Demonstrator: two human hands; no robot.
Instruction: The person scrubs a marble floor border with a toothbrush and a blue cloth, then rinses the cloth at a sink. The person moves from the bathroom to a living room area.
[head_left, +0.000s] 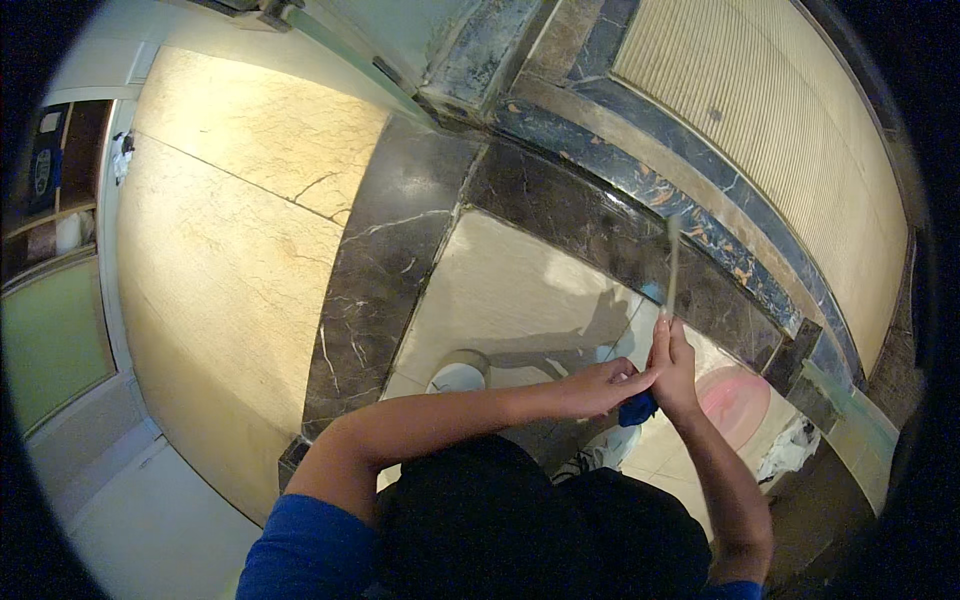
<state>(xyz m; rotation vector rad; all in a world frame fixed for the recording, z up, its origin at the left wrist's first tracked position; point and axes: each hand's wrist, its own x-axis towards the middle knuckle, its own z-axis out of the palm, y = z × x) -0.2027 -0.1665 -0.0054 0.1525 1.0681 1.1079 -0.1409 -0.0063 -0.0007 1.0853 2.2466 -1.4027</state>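
Before me my right hand (673, 367) holds a thin pale rod (674, 262), which is blurred and points away over the dark marble floor border. My left hand (611, 386) reaches across from the left, its fingertips against my right hand. Just below the place where they meet is a dark blue thing (638, 410), partly hidden; I cannot tell whether it is a cloth or a handle, or which hand has it. A small light blue patch (651, 291) shows on the floor beside the rod.
Close to my right forearm lies a round pink thing (739, 409), perhaps a basin, with a crumpled white plastic bag (791, 450) beyond. A white round container (457, 376) stands left. Marble steps (645, 187), a ribbed panel (742, 112) and a glass edge (360, 64) bound the space.
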